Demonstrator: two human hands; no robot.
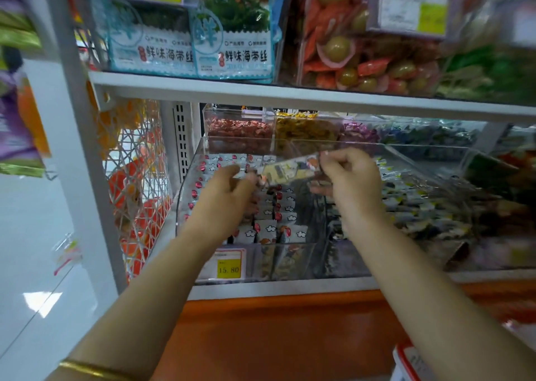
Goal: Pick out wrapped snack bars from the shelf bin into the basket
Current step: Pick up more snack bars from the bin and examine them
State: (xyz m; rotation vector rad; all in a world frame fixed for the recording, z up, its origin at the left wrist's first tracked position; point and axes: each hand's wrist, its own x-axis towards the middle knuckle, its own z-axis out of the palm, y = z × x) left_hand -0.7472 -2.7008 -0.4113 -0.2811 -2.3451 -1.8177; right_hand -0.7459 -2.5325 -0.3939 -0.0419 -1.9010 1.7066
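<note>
Near the middle of the frame, both hands held one snack bar [290,170] between them, just above the clear bin [293,260] on the lower shelf. The left hand [229,189] pinched the bar's left end with curled fingers and thumb. The right hand [345,177] pinched the right end, which sat a little higher, so the bar tilted up to the right. The bar was long and narrow, in a shiny wrapper with a pale yellow panel, dark patches and an orange-red picture at its right end; blur hid any print. Below the hands, the left part of the bin held rows of wrapped bars [272,209] in white wrappers with red dots and small cloud shapes. A yellow price tag [229,267] was on the bin's front, lower left. A gold bangle [95,370] circled the left wrist at the bottom left edge.
</note>
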